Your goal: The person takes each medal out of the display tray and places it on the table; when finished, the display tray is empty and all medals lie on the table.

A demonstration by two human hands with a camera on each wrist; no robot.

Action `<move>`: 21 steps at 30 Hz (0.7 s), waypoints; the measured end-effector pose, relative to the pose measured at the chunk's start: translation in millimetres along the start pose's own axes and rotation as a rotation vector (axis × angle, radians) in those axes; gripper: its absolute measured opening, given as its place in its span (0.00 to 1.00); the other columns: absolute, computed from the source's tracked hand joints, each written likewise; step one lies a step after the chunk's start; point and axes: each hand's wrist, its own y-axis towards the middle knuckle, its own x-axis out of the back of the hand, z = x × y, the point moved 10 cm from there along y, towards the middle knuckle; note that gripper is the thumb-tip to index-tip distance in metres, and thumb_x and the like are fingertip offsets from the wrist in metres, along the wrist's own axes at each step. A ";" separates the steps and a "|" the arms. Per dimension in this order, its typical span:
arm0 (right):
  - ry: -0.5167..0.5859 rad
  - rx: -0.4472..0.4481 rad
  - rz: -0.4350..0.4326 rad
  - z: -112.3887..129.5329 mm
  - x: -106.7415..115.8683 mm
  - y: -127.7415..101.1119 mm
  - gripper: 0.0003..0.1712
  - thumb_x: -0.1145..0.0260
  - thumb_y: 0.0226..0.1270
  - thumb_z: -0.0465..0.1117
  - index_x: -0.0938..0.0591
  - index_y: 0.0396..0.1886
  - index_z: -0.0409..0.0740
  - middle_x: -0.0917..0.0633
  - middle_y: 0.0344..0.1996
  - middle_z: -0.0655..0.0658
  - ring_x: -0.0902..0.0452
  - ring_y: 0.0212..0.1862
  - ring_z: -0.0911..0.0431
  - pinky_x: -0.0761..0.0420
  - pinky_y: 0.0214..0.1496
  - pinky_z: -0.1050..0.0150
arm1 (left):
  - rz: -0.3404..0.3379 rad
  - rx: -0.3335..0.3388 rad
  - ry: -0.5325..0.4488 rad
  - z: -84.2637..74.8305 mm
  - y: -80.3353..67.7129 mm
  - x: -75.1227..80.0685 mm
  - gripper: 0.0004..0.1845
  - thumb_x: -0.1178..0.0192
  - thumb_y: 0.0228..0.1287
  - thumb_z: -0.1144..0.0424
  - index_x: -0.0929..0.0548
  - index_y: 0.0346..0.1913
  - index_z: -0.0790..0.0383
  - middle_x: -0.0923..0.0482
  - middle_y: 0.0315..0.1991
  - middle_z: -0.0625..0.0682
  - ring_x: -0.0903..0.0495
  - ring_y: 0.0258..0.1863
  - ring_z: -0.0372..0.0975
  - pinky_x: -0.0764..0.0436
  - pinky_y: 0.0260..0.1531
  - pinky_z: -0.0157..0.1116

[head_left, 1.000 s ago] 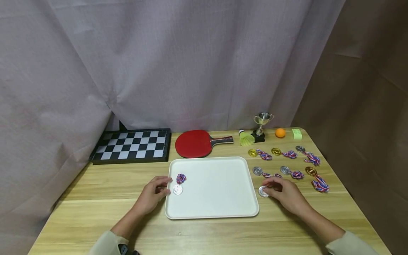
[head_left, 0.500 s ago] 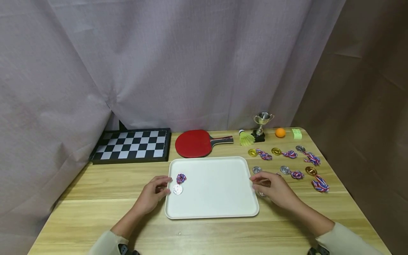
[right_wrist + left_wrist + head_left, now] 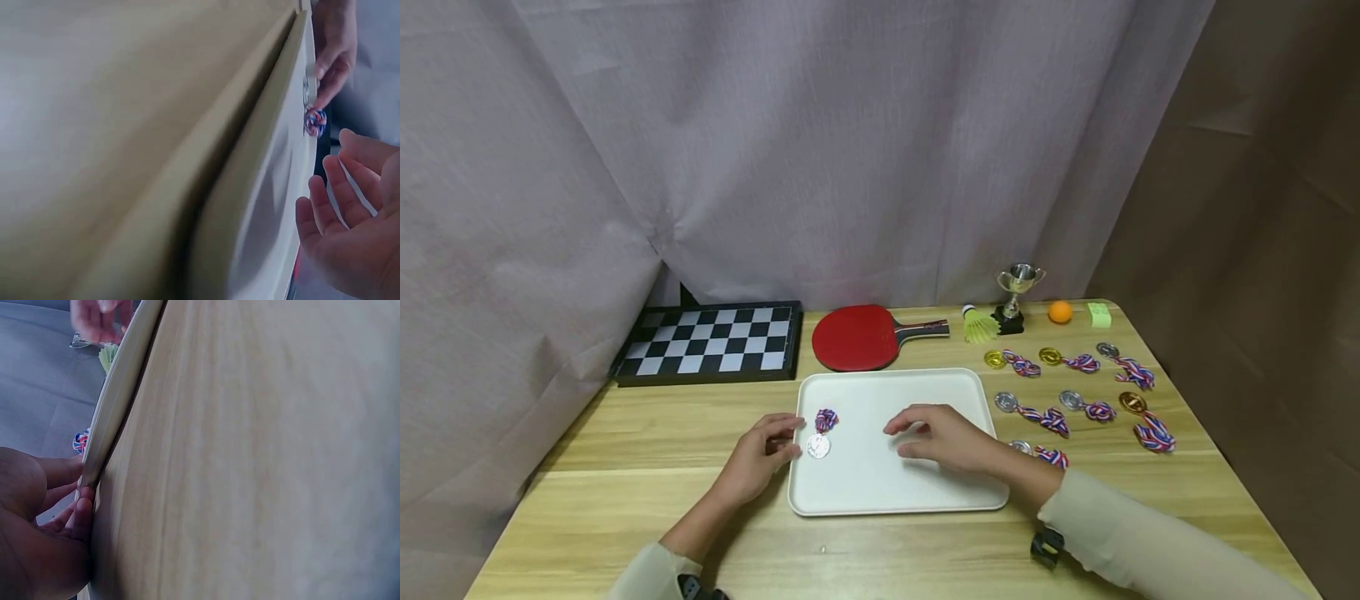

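Observation:
A white tray [image 3: 917, 500] lies on the wooden table. My left hand [image 3: 756, 462] grips its left rim, with thumb and fingertips on the edge in the left wrist view. Beside those fingers, inside the tray, is a silver medal [image 3: 818, 447] with a bundled red, white and blue ribbon [image 3: 315, 122]. Over the tray's right half hovers my right hand [image 3: 947, 437], its fingers spread and loosely bent with nothing between them. Partly covered by the right forearm, another silver medal [image 3: 1021, 447] lies on the table right of the tray.
Several ribboned medals [image 3: 1071, 401] stand in rows on the right. Along the back are a chessboard [image 3: 715, 342], a red table tennis bat [image 3: 855, 337], a yellow shuttlecock [image 3: 980, 325], a small trophy cup [image 3: 1017, 287], an orange ball [image 3: 1060, 312] and a green block [image 3: 1099, 315].
My right hand has let go of the silver medal right of the tray and swung left over the tray. The left hand and the medal in the tray have stayed put.

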 end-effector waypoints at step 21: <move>-0.223 0.125 0.110 44.0 -68.3 92.6 0.25 0.21 0.59 0.36 0.14 0.57 0.47 0.14 0.55 0.49 0.23 0.60 0.55 0.29 0.69 0.58 | 0.006 -0.028 -0.033 -0.1 1.5 -0.1 0.21 0.34 0.65 0.77 0.15 0.60 0.65 0.23 0.63 0.58 0.20 0.54 0.47 0.17 0.53 0.38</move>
